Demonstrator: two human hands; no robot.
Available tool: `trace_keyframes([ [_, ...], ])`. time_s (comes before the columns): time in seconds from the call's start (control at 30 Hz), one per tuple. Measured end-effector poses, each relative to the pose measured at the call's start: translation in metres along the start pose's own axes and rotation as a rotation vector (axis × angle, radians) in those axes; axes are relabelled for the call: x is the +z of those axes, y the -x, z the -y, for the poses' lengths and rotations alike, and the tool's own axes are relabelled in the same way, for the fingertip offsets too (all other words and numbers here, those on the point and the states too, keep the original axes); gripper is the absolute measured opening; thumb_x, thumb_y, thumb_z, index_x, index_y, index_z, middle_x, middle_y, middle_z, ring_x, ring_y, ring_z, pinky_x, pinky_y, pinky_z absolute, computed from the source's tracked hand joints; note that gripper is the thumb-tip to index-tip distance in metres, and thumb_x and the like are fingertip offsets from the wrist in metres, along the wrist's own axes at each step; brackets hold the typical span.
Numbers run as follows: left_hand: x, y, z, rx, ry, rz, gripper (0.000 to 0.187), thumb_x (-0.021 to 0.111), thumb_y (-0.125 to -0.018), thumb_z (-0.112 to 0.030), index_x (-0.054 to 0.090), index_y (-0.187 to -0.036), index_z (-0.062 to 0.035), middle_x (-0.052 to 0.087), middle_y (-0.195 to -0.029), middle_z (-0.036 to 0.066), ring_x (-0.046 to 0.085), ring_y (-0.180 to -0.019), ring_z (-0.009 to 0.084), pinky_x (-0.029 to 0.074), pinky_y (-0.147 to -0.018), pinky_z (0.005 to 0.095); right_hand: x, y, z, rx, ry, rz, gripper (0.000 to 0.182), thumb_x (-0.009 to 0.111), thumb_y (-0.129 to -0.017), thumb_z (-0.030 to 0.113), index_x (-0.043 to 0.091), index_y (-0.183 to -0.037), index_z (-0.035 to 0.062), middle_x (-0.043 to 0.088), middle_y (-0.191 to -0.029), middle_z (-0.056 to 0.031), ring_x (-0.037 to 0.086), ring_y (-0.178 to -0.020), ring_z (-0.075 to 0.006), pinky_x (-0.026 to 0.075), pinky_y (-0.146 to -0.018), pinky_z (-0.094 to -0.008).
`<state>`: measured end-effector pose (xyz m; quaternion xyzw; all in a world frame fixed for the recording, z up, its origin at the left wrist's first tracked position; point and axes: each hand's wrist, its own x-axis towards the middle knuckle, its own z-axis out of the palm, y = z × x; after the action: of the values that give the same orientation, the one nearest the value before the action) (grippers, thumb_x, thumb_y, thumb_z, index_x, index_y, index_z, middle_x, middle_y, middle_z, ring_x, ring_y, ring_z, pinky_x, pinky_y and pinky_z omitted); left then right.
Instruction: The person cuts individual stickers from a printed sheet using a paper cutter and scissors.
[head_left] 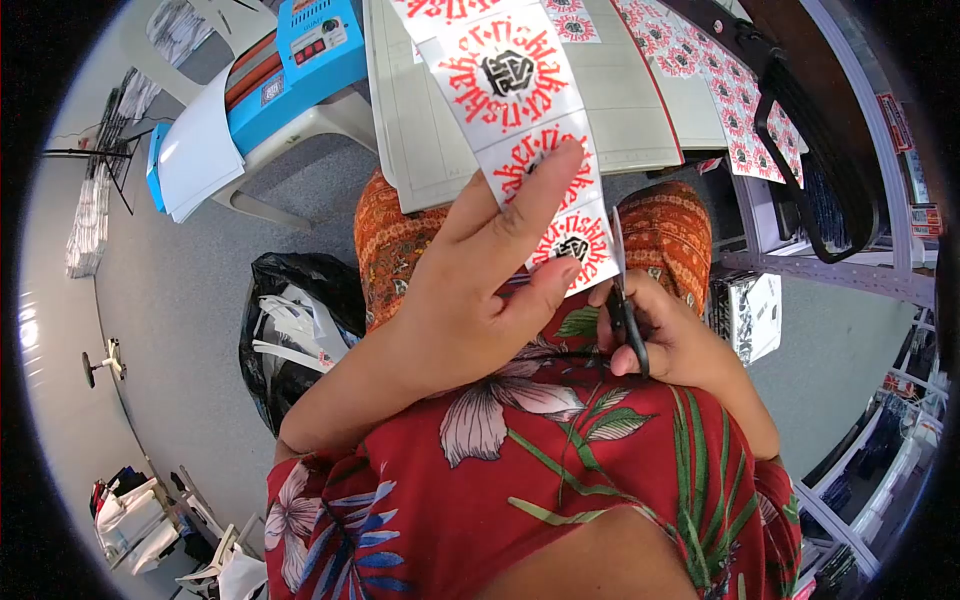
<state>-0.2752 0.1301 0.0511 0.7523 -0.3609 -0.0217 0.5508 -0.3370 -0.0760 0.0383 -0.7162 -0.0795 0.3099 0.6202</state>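
Observation:
A white strip (510,75) printed with red lettering rings around black emblems hangs from my left hand (490,265), its lower end between my fingers and thumb. My right hand (660,335) grips black-handled scissors (628,325) with the blades pointing up. The blades lie right beside the strip's lower right edge; whether they touch it I cannot tell. Both hands are above my lap, in front of the table's near edge.
Ahead is a table (420,150) with more printed sheets (750,110) on its right. At the left, a blue machine (320,45) and white paper (200,150) rest on a white chair (330,120). A black bag (265,340) of paper scraps stands on the floor; metal shelving (840,275) is at the right.

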Motion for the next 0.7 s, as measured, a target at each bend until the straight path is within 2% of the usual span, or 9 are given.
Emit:
trace_keyframes([
  [0.43, -0.0008, 0.0018, 0.0025, 0.022, 0.015, 0.009, 0.061, 0.052, -0.075, 0.007, 0.022, -0.128, 0.0063, 0.022, -0.127, 0.016, 0.039, -0.110, 0.0208, 0.039, -0.083, 0.0258, 0.0010, -0.0005, -0.0023, 0.025, 0.054, -0.035, 0.048, 0.069, -0.069, 0.022, 0.042, -0.106, 0.0049, 0.052, -0.075, -0.0043, 0.051, -0.070, -0.0133, 0.041, -0.065, -0.0266],
  [0.53, 0.0006, 0.0019, 0.0009, -0.008, 0.056, -0.022, 0.060, 0.054, -0.073, 0.005, 0.026, -0.126, 0.0065, 0.028, -0.125, 0.018, 0.039, -0.109, 0.0226, 0.037, -0.085, 0.0279, 0.0010, -0.0010, -0.0056, 0.005, 0.016, -0.022, 0.050, 0.069, -0.068, 0.025, 0.042, -0.107, 0.0059, 0.052, -0.075, -0.0043, 0.052, -0.070, -0.0136, 0.042, -0.065, -0.0268],
  [0.63, -0.0049, -0.0037, -0.0043, 0.121, -0.170, 0.031, 0.059, 0.058, -0.071, 0.000, 0.031, -0.124, 0.0060, 0.034, -0.122, 0.019, 0.039, -0.109, 0.0252, 0.034, -0.088, 0.0300, 0.0030, -0.0005, -0.0079, -0.033, 0.031, -0.055, 0.054, 0.070, -0.067, 0.027, 0.042, -0.109, 0.0069, 0.052, -0.076, -0.0042, 0.051, -0.070, -0.0139, 0.042, -0.065, -0.0269],
  [0.7, -0.0026, -0.0021, -0.0048, 0.085, -0.153, 0.031, 0.059, 0.060, -0.070, -0.002, 0.033, -0.123, 0.0056, 0.036, -0.120, 0.020, 0.039, -0.109, 0.0266, 0.032, -0.089, 0.0304, 0.0030, 0.0001, -0.0080, -0.043, 0.037, -0.062, 0.056, 0.070, -0.067, 0.029, 0.041, -0.110, 0.0072, 0.052, -0.076, -0.0043, 0.051, -0.070, -0.0140, 0.041, -0.065, -0.0270],
])
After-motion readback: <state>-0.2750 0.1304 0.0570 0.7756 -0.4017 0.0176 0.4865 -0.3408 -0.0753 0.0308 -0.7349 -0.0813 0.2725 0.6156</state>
